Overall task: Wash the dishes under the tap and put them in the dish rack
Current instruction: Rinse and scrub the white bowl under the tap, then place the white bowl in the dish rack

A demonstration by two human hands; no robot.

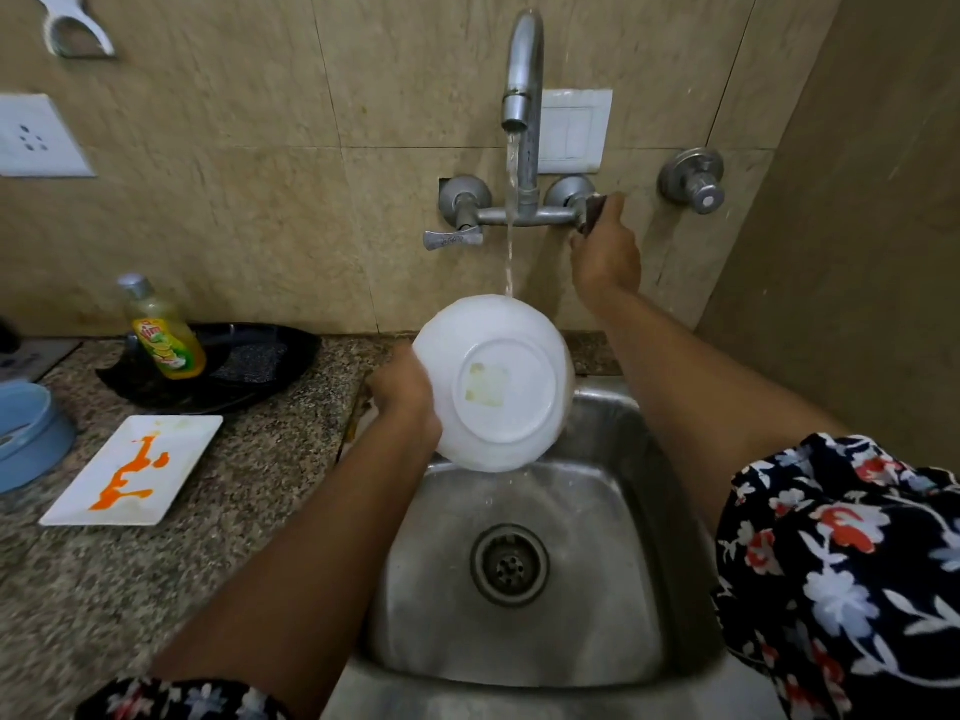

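My left hand [402,402] grips the left rim of a white bowl [496,381], held tilted over the steel sink [613,511] with its underside facing me. A yellowish patch shows on the bowl's base. Water runs from the wall tap [523,90] onto the bowl's far rim. My right hand [605,252] grips the tap's right handle [592,213]. A white rectangular plate [171,444] smeared with orange sauce lies on the counter to the left. No dish rack is in view.
A black dish [270,366] on the granite counter [234,511] holds a dish soap bottle [163,335] and a dark scrubber [247,363]. A blue bowl [28,433] stands at the far left. A second valve [693,181] is on the wall at right.
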